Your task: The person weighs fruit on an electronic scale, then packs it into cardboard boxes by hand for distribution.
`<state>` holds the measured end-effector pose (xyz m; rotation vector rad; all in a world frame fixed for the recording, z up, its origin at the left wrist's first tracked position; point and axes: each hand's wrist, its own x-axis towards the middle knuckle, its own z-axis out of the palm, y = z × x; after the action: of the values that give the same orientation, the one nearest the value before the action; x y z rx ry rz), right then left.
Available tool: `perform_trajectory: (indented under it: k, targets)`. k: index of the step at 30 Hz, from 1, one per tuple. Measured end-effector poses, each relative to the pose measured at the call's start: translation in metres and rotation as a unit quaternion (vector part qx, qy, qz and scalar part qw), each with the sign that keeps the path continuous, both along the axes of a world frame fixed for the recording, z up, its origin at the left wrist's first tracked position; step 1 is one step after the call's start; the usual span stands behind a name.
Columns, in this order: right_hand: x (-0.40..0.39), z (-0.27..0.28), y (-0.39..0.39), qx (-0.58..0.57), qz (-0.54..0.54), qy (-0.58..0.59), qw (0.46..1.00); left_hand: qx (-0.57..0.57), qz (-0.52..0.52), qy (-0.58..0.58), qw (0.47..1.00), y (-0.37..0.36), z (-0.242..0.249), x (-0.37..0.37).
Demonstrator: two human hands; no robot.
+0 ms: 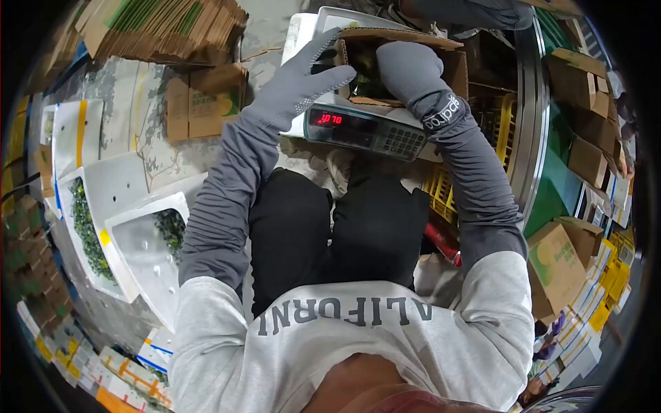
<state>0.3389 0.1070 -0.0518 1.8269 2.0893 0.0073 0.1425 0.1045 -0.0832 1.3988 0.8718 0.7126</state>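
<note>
At the far left, flattened cartons point(165, 34) are stacked; nearer, a foam box point(141, 244) is partly filled with greenery; at far centre, an open cardboard box point(455, 69) is apparently borne by a digital scale point(344, 131); the right grip point(413, 72) is curled inside the box, and whether anything is grasped cannot be told; the left grip point(292, 79) is spread at the box's left edge, thumb and fingers parted; dark green contents point(369, 69) are seen between the two, just left of the right grip; weighing while the contents are arranged is judged in hand; a steadied box seems called for next.
</note>
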Motion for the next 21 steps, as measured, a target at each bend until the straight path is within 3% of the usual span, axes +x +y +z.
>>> perform_trajectory:
  k: [5, 7, 9, 12, 14, 15, 19, 21]
  targets:
    - [0.028, 0.014, -0.031, 0.188, 0.115, 0.106, 0.970, -0.018, 0.042, -0.024, 0.999, -0.011, 0.005, -0.017]
    - [0.022, 0.045, -0.043, 0.174, 0.063, 0.068, 0.980, 0.030, 0.055, -0.029, 0.998, -0.013, 0.007, -0.025]
    - [0.031, 0.063, -0.045, 0.258, 0.108, 0.133, 0.951, 0.045, 0.069, -0.051, 0.995, -0.015, 0.019, -0.028]
    - [0.028, 0.076, -0.040, 0.163, 0.061, 0.122, 0.977, 0.019, 0.055, -0.040, 0.997, -0.022, 0.031, -0.026]
    - [0.023, 0.055, -0.038, 0.131, 0.041, 0.067, 0.988, 0.011, 0.052, -0.033, 0.998, -0.027, 0.029, -0.018]
    - [0.022, 0.041, -0.035, 0.130, 0.034, 0.048, 0.990, 0.028, 0.040, -0.008, 0.999, -0.029, 0.023, -0.015]
    - [0.016, 0.015, -0.017, -0.048, -0.054, 0.078, 0.994, 0.068, -0.017, 0.101, 0.992, -0.038, 0.020, -0.004]
    - [0.015, 0.014, -0.016, -0.063, -0.065, 0.085, 0.992, 0.123, -0.024, 0.129, 0.984, -0.039, 0.009, 0.002]
